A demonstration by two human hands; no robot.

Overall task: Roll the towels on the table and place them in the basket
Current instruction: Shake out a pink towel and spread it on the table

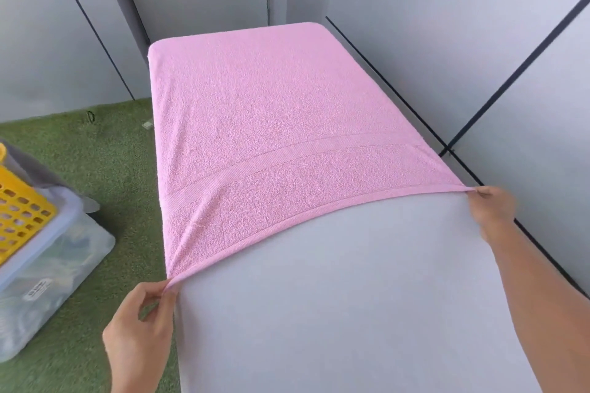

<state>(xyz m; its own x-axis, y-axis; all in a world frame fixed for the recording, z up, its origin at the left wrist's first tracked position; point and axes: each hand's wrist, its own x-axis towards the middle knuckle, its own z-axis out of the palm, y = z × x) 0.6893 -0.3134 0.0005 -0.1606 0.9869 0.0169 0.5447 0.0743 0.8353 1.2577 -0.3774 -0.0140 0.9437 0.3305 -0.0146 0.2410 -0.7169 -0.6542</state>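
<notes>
On the table (335,313), a pink towel (271,124) spread flat over the far half, far end draped over the far edge, near hem bowed toward the middle. Near corners pinched: left hand (140,316) gripping the corner at the table's left edge between thumb and fingers, right hand (491,207) curled on the corner at the right edge. A yellow basket (22,207) well off the table's left side, atop a clear lidded bin (54,268) on green turf (105,169).

Likely step: squaring and smoothing before the roll. Best done with even tension on both corners, so the slack hem straightens and the diagonal crease running up from the left corner pulls out. Sides kept parallel to the table's edges, or the roll will cone. Then a tight first turn of the hem, pressed down flat across the width, rolled away toward the far end.
</notes>
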